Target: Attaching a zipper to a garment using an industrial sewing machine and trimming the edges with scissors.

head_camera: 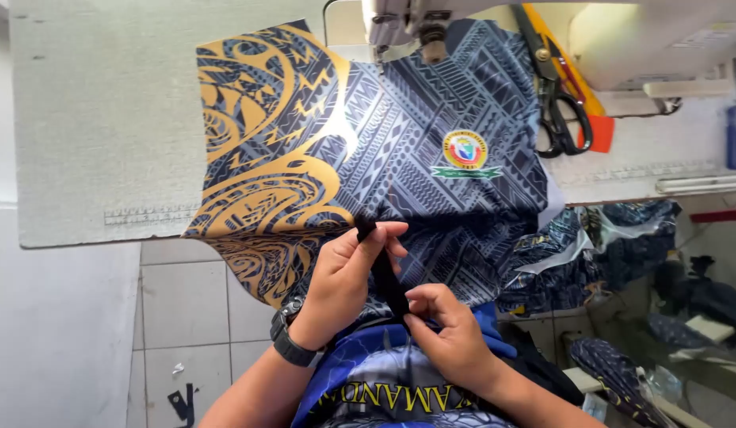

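Both your hands pinch the narrow black strip (386,273), left hand (346,277) at its top by the printed fabric panel's (368,150) edge, right hand (447,333) lower: it looks limp and light, so grip near the ends

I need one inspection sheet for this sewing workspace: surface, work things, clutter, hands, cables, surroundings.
Surface: grey speckled sewing table, ruler marks at its edge.
Job's things: navy and gold patterned fabric panel with round badge, hanging over the table edge; narrow black fabric strip.
Clutter: black-handled scissors on the yellow and orange ruler.
Grippers: left hand and right hand pinch the strip with the fingers.
Cables: nothing seen.
Surroundings: white sewing machine, tiled floor, piled patterned fabric pieces.
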